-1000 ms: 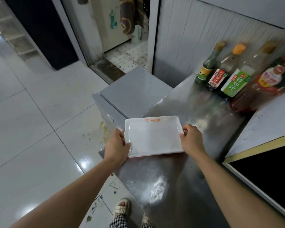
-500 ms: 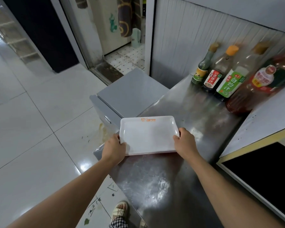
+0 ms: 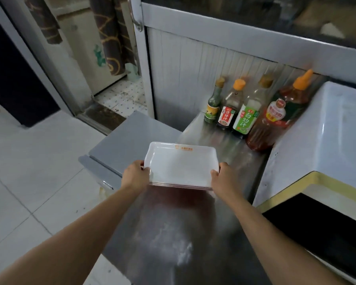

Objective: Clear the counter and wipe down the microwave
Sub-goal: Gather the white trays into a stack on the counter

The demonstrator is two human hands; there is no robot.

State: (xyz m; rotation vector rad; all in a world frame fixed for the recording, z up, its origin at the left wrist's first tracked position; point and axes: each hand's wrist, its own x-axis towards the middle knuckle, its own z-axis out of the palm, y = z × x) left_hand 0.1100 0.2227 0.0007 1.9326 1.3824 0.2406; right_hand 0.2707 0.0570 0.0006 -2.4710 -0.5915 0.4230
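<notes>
We hold a stack of white trays [image 3: 179, 165] over the steel worktop [image 3: 173, 233], our left hand [image 3: 135, 174] and right hand [image 3: 222, 179] each in a closed grip on a short edge, the microwave [image 3: 321, 153] at right beside four sauce bottles [image 3: 245, 116].
</notes>
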